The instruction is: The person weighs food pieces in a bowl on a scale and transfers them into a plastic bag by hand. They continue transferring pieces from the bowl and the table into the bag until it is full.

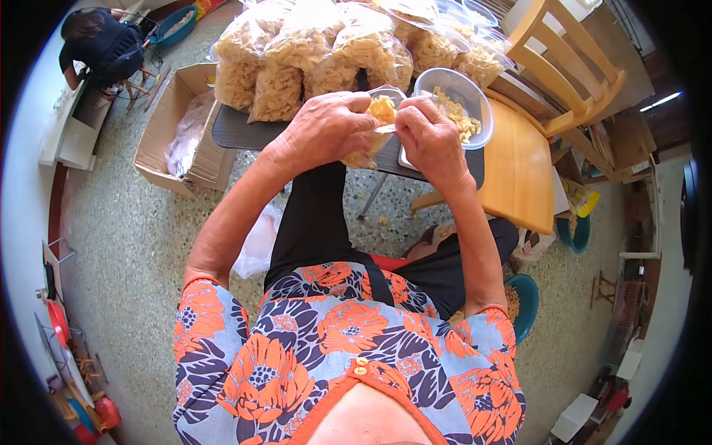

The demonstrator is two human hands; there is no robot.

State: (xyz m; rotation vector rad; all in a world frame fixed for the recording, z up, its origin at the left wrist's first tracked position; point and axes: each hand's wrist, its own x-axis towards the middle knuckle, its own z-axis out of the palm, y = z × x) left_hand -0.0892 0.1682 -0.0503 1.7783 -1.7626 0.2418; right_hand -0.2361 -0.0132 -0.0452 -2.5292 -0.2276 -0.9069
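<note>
A clear plastic bag (361,159) with yellowish chips inside hangs between my hands over the edge of a dark table (245,130). My left hand (326,127) has its fingers closed on the bag's left side. On the other side, my right hand (432,138) pinches the bag's upper edge. Just beyond my right hand stands a clear round tub (480,111) holding some chips (461,117). Several filled bags (278,89) are piled on the table behind my hands. Part of a white object shows under my right hand.
An open cardboard box (159,152) with plastic bags inside stands left of the table. A wooden chair (512,170) is at the right. Teal basins (528,308) sit on the speckled floor at the right. Another person (104,48) sits bent over at the upper left.
</note>
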